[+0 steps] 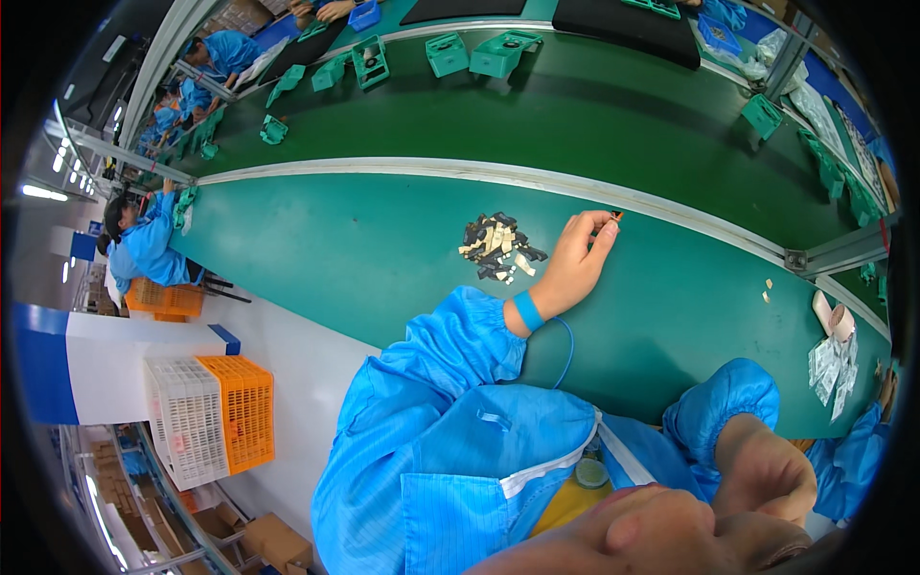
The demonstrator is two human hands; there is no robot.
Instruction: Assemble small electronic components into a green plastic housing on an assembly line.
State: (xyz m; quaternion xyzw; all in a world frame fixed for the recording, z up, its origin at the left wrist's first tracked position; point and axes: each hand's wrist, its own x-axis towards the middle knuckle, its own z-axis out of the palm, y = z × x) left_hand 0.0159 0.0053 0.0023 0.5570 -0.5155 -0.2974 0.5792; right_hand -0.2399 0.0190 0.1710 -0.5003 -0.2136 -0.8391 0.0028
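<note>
My left hand (573,261) reaches over the green desk (364,249), thumb and fingers pinching a tiny dark-and-orange piece (616,218) just beside the pale rail (479,171), right of a loose pile of black and cream parts (494,244). The piece looks light, probably stiff, easily dropped; a gentle fingertip hold on its edges should suit. My right hand (767,474) is bent; its fingers' state I cannot tell.

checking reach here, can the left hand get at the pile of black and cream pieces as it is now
Probably yes: the pile lies close beside the left hand on the green tabletop, nothing visible between them, though that hand appears to be pinching a small piece.
</note>
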